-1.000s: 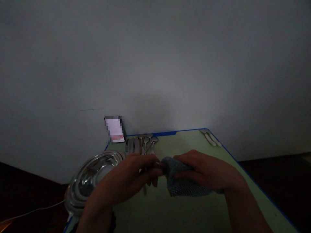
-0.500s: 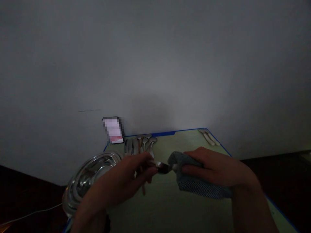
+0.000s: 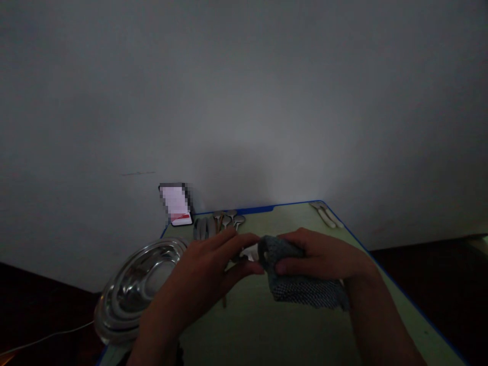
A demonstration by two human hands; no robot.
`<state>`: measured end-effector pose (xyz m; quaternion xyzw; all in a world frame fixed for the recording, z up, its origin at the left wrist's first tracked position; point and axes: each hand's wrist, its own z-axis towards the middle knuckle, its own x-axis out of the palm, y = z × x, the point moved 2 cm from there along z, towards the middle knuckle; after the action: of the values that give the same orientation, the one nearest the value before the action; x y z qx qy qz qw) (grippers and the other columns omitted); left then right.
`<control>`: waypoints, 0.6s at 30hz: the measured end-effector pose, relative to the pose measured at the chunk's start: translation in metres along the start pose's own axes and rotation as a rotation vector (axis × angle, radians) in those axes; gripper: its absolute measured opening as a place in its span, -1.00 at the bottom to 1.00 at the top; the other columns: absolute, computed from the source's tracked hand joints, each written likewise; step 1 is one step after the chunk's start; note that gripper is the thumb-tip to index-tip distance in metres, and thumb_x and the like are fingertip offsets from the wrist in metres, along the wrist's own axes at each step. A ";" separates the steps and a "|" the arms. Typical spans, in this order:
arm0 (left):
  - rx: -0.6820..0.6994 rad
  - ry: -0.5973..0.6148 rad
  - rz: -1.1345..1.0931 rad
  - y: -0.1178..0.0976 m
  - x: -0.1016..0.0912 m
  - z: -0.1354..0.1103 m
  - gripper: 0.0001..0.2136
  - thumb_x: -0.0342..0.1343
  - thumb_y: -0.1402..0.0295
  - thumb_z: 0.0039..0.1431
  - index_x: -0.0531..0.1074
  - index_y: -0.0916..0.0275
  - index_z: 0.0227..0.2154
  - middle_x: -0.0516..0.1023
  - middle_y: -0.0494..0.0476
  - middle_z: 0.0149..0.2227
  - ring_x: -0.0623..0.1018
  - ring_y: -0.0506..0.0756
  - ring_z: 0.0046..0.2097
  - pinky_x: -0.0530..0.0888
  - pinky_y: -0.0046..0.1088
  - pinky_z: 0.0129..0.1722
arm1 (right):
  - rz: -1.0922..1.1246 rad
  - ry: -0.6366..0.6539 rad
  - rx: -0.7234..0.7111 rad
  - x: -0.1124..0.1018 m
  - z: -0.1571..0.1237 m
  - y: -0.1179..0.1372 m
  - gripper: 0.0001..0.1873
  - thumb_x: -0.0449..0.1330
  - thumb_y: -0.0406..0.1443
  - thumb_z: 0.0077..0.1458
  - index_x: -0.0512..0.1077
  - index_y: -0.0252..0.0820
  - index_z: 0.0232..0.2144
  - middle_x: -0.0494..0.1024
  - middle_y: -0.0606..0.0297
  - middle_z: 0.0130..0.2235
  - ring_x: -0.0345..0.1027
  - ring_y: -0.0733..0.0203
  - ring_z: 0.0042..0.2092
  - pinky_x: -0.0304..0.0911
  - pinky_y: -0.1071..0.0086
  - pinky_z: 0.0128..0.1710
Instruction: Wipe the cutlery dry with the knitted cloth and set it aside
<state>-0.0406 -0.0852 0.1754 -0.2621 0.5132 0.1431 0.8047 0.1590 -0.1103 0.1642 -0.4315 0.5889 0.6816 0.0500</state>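
Observation:
In front of me, over the table, my left hand (image 3: 219,269) is closed on a metal spoon (image 3: 250,252), fingers and thumb pinching it. My right hand (image 3: 320,256) grips a grey checked cloth (image 3: 305,292), which is bunched against the spoon's other end and hides it. The two hands almost meet, fingertips of the left touching or very near the cloth. Beyond the left hand lie several spoons (image 3: 231,218) and several table knives (image 3: 205,227), their lower ends hidden behind the hand.
Large shiny metal bowls (image 3: 114,300), apparently nested, stand at the table's left edge. A phone (image 3: 176,203) leans on the wall at the back left. Two forks with pale handles (image 3: 328,216) lie at the far right corner of the blue-edged green table (image 3: 236,330).
My left hand has moved right, toward the cloth, and its fingers now cover more of the spoon. The cloth and right hand have shifted slightly left.

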 end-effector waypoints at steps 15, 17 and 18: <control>-0.151 0.204 0.192 0.008 0.008 0.002 -0.60 -0.21 0.20 0.30 0.47 0.22 -0.48 0.55 0.06 -0.55 0.52 0.05 -0.50 0.26 -0.50 -0.50 | -0.297 -0.173 -0.047 0.022 0.016 0.010 -0.62 0.01 -0.02 0.10 0.40 -0.19 -0.41 0.38 0.38 -0.56 0.19 0.38 -0.51 -0.05 0.47 -0.50; -0.158 0.202 0.185 0.009 0.007 0.003 -0.59 -0.20 0.20 0.29 0.48 0.22 -0.48 0.55 0.05 -0.56 0.52 0.05 -0.50 0.25 -0.50 -0.51 | -0.285 -0.146 -0.049 0.015 0.010 0.007 -0.63 0.02 -0.03 0.10 0.39 -0.20 -0.42 0.38 0.37 -0.55 0.22 0.35 -0.48 -0.03 0.47 -0.48; -0.165 0.195 0.171 0.010 0.006 0.003 -0.60 -0.19 0.20 0.29 0.48 0.22 -0.48 0.54 0.04 -0.56 0.51 0.04 -0.51 0.24 -0.51 -0.52 | -0.281 -0.146 -0.043 0.011 0.006 0.006 -0.63 0.03 -0.03 0.09 0.39 -0.21 -0.43 0.39 0.37 -0.54 0.24 0.34 -0.46 -0.01 0.47 -0.47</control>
<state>-0.0409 -0.0756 0.1687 -0.2951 0.5958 0.2266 0.7118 0.1459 -0.1117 0.1614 -0.4598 0.5026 0.7100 0.1784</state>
